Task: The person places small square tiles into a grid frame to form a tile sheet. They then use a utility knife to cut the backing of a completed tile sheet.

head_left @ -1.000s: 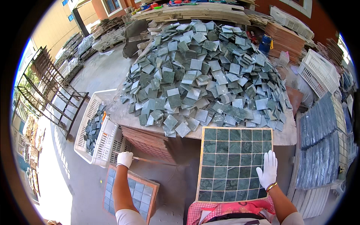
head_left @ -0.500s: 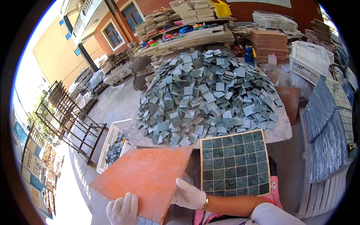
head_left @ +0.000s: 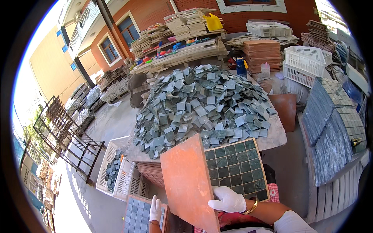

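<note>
An orange-red flat board [head_left: 186, 182] stands tilted in front of me. My right hand [head_left: 229, 200], in a white glove, grips its right edge with the thumb on the face; the other fingers are partly hidden. Left of the board, apart from it, my gloved left hand [head_left: 155, 209] has its fingers stretched upward and holds nothing. It is next to a framed sheet of blue-grey square tiles [head_left: 136, 213] low down. Behind the board lies a framed panel of dark green square tiles [head_left: 237, 163], partly covered by it.
Loose green stone tiles [head_left: 202, 105] are heaped on a table [head_left: 278, 136] ahead. At left stand a white crate [head_left: 101, 178] of tiles and a black metal rack [head_left: 74, 139]. Stacked tile sheets [head_left: 330, 139] rest on a pallet [head_left: 330, 200] at right.
My left hand has let go of the orange-red board and dropped beside the lower tile sheet. The board has swung more upright and right, now overlapping the green panel. The view has shifted slightly.
</note>
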Demonstrator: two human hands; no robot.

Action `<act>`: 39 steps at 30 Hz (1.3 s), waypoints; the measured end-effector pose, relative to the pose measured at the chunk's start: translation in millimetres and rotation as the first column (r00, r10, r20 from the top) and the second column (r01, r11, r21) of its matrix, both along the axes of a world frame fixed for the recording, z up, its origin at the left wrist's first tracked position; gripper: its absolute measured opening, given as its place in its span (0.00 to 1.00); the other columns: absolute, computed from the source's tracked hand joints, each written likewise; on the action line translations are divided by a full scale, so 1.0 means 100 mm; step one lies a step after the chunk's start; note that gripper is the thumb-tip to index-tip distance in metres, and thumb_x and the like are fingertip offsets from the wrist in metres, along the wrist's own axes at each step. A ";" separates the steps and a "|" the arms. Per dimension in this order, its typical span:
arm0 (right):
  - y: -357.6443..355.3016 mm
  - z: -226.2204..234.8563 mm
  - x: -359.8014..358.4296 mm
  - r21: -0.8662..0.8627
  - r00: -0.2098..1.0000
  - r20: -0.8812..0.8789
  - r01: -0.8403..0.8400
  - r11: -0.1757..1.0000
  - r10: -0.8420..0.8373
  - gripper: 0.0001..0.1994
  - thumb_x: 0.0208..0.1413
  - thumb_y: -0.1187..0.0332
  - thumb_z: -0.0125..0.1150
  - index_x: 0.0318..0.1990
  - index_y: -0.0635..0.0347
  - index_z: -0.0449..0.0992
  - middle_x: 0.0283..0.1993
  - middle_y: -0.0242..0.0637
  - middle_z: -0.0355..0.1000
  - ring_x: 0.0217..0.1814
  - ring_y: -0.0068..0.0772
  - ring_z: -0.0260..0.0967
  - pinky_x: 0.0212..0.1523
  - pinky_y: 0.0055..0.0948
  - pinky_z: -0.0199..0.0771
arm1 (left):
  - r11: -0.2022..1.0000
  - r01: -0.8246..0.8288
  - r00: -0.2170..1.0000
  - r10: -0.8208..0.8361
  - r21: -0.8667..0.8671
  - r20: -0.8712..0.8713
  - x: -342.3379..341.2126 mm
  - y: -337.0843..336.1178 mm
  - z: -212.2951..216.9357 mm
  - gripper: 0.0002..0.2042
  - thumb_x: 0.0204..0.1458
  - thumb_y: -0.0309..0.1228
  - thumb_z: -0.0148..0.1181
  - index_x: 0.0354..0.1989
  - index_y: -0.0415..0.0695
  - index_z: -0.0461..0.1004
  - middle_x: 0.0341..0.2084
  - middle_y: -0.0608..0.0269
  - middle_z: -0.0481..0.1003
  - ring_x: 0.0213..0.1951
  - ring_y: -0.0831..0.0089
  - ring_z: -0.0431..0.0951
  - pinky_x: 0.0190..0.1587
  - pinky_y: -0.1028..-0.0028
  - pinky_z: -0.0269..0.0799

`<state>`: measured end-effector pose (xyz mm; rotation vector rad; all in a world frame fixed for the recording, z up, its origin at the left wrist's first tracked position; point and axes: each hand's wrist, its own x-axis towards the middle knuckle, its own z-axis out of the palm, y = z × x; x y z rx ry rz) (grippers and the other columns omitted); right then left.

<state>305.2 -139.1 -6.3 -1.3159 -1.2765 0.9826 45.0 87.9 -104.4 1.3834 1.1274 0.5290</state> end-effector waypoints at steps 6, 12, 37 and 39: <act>-0.12 0.36 -0.97 0.437 0.802 0.594 -0.249 0.864 -0.069 0.19 0.52 0.65 0.54 0.51 0.60 0.70 0.43 0.42 0.71 0.38 0.36 0.73 0.27 0.28 0.74 | 0.925 0.068 0.874 0.126 -0.374 0.469 -0.04 0.58 -1.06 0.37 0.59 0.62 0.34 0.68 0.46 0.52 0.65 0.53 0.56 0.63 0.64 0.61 0.61 0.61 0.60; -0.02 0.14 -1.17 0.476 0.725 0.689 -0.451 0.755 -0.002 0.16 0.47 0.62 0.52 0.44 0.57 0.70 0.44 0.37 0.67 0.46 0.32 0.66 0.35 0.28 0.65 | 0.873 0.062 0.759 0.273 -0.483 0.591 0.01 0.18 -0.76 0.37 0.58 0.62 0.34 0.67 0.46 0.52 0.65 0.53 0.56 0.63 0.63 0.61 0.61 0.61 0.60; -0.09 -0.18 -0.85 0.414 0.721 0.688 -0.479 0.774 0.078 0.29 0.46 0.53 0.61 0.53 0.63 0.71 0.56 0.47 0.68 0.60 0.47 0.64 0.59 0.44 0.62 | 0.877 0.059 0.689 0.309 -0.476 0.655 -0.15 -0.20 -0.28 0.37 0.58 0.62 0.36 0.67 0.46 0.52 0.65 0.53 0.56 0.63 0.62 0.61 0.60 0.59 0.61; -0.11 -0.18 -0.83 0.373 0.705 0.703 -0.480 0.794 0.096 0.29 0.46 0.53 0.61 0.53 0.63 0.71 0.56 0.47 0.68 0.60 0.47 0.64 0.59 0.44 0.62 | 0.879 0.055 0.690 0.309 -0.473 0.654 -0.16 -0.22 -0.26 0.37 0.58 0.62 0.36 0.67 0.47 0.52 0.65 0.53 0.56 0.63 0.62 0.61 0.60 0.59 0.61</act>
